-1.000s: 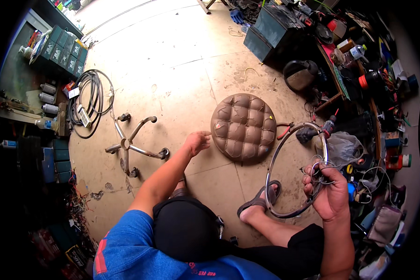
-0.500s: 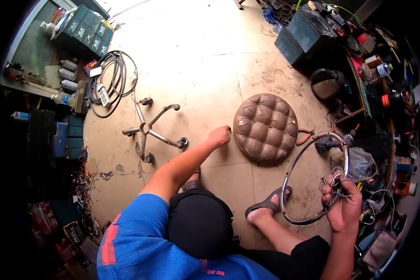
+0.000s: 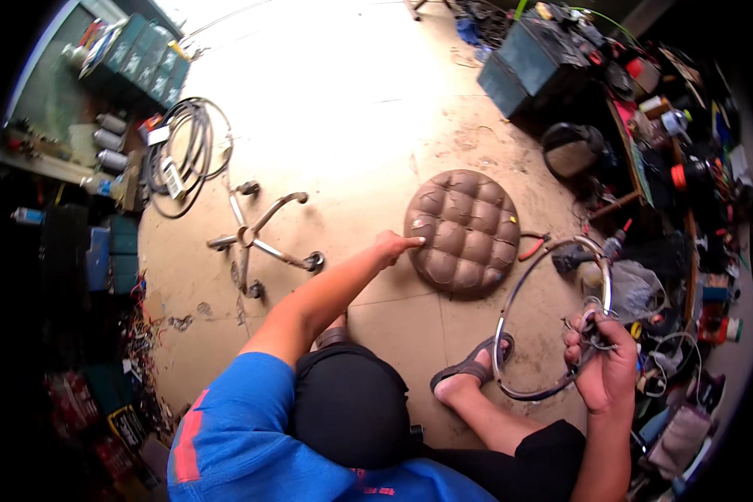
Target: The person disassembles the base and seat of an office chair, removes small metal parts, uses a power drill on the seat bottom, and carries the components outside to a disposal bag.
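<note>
A floor of broad beige tiles (image 3: 360,314), stained and scuffed, is washed out by glare at its far end. On it a round brown cushion (image 3: 464,238) is laid flat, its leather-like, creased surface divided into puffy squares. A thin ring of shiny, rust-marked metal tube (image 3: 607,289) is held up at the near right. At the left a chrome star-shaped chair base with dark casters (image 3: 269,249) is seen, and farther left a coil of black rubbery cable (image 3: 201,142). A dark power drill (image 3: 569,259), red-handled pliers (image 3: 530,249) and loops of thin grey wire (image 3: 592,308) are found on the right.

Part of the ring is covered by the right hand (image 3: 604,360), and the drill is partly masked by the ring. The cushion's underside is hidden, and much of the right-hand clutter (image 3: 669,167) is lost in shadow.

The left hand (image 3: 395,248) is half unfolded, its index finger stretched out, the others loosely curled, with nothing seen in its grasp. The cushion lies just to its right, the fingertip overlapping its left edge; whether it is touched cannot be told. The right hand's fingers are curled around the ring and the wire, near and to the right of the cushion.
</note>
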Tool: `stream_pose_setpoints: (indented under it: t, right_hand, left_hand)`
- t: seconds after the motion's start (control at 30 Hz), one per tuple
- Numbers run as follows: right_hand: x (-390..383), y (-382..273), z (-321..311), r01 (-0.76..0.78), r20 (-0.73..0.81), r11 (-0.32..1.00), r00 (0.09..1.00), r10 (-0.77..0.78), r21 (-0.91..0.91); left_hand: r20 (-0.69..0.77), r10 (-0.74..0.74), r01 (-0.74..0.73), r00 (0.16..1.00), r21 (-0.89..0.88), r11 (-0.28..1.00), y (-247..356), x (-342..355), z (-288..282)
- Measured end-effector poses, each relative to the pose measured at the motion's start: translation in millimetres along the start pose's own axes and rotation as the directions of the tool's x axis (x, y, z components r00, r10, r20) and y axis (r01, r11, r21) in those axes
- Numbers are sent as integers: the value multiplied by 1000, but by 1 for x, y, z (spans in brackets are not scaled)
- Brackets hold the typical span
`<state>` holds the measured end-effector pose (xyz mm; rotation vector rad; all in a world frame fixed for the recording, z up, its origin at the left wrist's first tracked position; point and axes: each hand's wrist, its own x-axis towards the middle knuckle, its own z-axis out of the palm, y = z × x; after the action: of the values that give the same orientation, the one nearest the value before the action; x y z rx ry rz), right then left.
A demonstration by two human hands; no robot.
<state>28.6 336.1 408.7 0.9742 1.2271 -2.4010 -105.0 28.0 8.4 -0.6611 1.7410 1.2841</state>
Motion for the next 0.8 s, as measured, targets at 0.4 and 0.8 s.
stream_pose_setpoints:
  t: [0.4, 0.8]
  right_hand:
    - [1, -4, 0, -38, -8, 998, 999, 38, -49]
    - [-19, -20, 5, 49, 104, 999, 993, -51, 17]
  left_hand:
    - [-74, -69, 53, 995, -196, 979, 33, -21, 36]
    - [-1, 145, -143, 989, -180, 973, 55, -77, -9]
